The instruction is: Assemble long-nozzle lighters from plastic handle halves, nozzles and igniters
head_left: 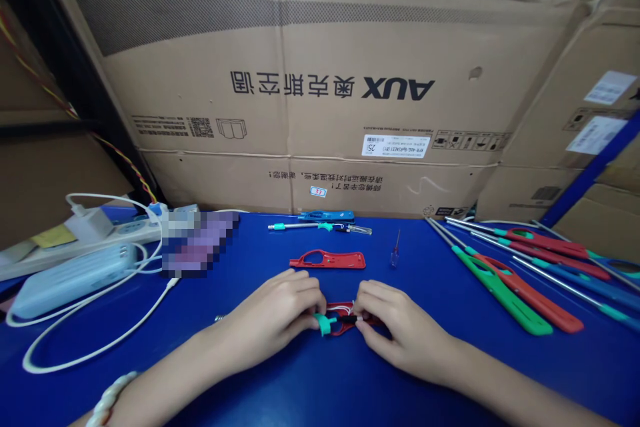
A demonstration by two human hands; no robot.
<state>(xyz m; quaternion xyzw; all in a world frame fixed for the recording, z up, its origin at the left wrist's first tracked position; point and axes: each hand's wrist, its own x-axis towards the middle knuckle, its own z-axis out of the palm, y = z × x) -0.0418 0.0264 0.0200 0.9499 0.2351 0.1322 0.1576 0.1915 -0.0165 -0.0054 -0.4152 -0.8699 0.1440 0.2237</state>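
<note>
The fingers of the left hand (284,308) were pinched together at the green piece (326,325), and the fingers of the right hand (397,328) pinched the black piece (351,319) just beside it. Between the two sets of fingers, a red case (342,329) showed, with thin white wires (338,309) in it. The fingers hid the rest of the red case. All of this was low over the blue worktop (305,387). Just past the fingers lay a red half-shell (345,260) with a loop at its left end. Farther past them were a blue shell (330,216) and a thin silver rod (300,226) with green bits on it. Past the right fingers, a small screwdriver (395,257) lay with its tip pointing away. Well off to the right of the fingers lay a bunch of long lighters, with a green lighter (505,293) nearest to them. Well off to the left were a pale blue power bank (75,280) and a white cable (100,363). A big cardboard sheet (325,33) stood behind it all.
</note>
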